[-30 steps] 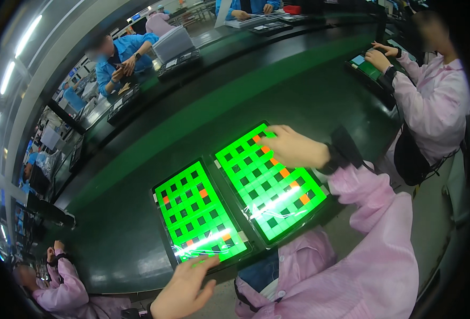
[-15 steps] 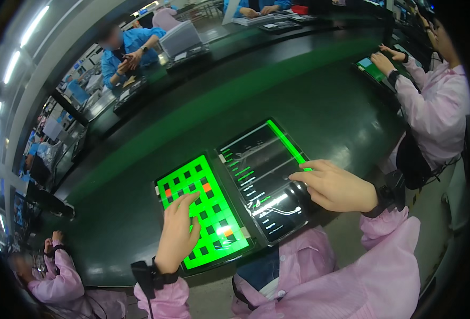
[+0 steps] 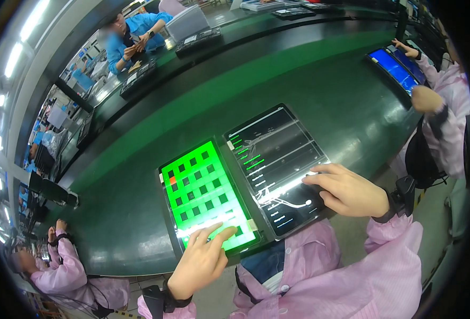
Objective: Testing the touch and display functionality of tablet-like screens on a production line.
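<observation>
Two tablets lie side by side on the table before me. The left tablet (image 3: 198,183) glows green, with rows of black squares and one orange-red square near its left edge. My left hand (image 3: 200,260) is over its near end, fingers spread and fingertips at the screen, holding nothing. On the right tablet (image 3: 277,154) is a black screen with a list of short green and white lines and bright glare. My right hand (image 3: 349,191) reaches over its right edge, index finger extended, nothing held. Whether that fingertip touches the glass I cannot tell.
The dark green table (image 3: 123,212) curves away ahead. At the right, a person in pink works at devices with a blue screen (image 3: 394,69). Across the table, a person in blue (image 3: 134,40) sits near black trays (image 3: 139,80) and a grey bin (image 3: 187,24). Another pink-sleeved person (image 3: 67,266) is at lower left.
My left hand has moved down to the green tablet's near end, and fewer orange squares show. The right tablet's green bar is gone. The neighbour's screen at right turned from green to blue.
</observation>
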The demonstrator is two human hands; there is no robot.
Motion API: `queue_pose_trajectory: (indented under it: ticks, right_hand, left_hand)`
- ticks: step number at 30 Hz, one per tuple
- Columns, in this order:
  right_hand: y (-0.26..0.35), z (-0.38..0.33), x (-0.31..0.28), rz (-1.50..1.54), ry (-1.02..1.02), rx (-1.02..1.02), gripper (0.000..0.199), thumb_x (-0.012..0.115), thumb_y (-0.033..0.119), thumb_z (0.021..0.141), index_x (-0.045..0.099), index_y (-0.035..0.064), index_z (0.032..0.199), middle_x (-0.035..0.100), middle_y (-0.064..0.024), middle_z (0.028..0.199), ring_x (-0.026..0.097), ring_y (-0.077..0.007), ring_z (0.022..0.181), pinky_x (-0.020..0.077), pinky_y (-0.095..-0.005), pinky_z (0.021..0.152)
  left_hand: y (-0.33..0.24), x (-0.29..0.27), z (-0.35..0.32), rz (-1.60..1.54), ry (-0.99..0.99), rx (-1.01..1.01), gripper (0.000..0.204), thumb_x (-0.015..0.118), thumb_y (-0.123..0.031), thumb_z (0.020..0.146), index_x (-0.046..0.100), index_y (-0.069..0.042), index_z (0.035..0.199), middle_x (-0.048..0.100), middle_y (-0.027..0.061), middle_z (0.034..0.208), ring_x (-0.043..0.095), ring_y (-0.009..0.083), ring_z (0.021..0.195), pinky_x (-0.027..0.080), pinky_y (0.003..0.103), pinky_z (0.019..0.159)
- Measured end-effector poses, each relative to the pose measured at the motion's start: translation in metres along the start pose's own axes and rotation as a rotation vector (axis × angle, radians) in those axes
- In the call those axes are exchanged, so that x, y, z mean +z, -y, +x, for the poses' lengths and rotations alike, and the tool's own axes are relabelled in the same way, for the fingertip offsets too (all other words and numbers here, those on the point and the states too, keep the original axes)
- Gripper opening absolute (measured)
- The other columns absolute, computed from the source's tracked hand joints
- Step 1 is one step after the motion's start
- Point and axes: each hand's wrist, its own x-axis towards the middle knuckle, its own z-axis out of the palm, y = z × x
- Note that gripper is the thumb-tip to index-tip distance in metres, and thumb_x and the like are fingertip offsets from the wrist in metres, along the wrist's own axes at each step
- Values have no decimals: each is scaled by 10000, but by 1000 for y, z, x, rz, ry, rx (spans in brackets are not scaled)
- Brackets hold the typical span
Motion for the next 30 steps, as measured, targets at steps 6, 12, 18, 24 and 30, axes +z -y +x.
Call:
queue_pose_trajectory:
  ticks: [6,12,18,24,30]
  right_hand:
    - [0,6,4,68,-5,15,390,515,12,771,516,-4,1161,603,-164,1020,483,-347,1127,398,-403,948]
    - [-7,-6,7,77,-78,87,358,513,-13,770,543,12,1125,564,-185,1103,493,-337,1110,426,-390,917]
    - [-6,-19,10,115,-93,68,366,520,-38,750,559,14,1111,541,-212,1127,492,-343,1111,444,-371,879]
    - [0,-31,5,121,-205,-46,376,535,-76,716,601,16,1074,623,-97,947,530,-319,1060,468,-358,801]
    - [0,-48,15,219,5,-107,310,561,-7,728,605,10,1034,619,-106,902,584,-286,866,488,-348,740]
  left_hand:
    - [31,-3,-20,148,-199,-229,474,527,45,741,468,-37,1204,566,126,1132,466,335,1114,343,447,944]
    - [49,-3,-30,158,-271,-208,478,523,50,734,446,-2,1203,592,119,1123,481,316,1085,341,426,937]
    - [75,-5,-11,261,-367,-197,472,500,47,732,447,-13,1197,623,94,1101,498,297,1070,326,405,946]
    - [115,-17,28,281,-473,-205,469,493,41,744,449,-17,1207,602,108,1097,489,295,1071,332,413,950]
    - [64,-14,2,50,-398,-187,568,682,-113,693,472,-34,1214,502,142,1221,438,338,1142,328,418,977]
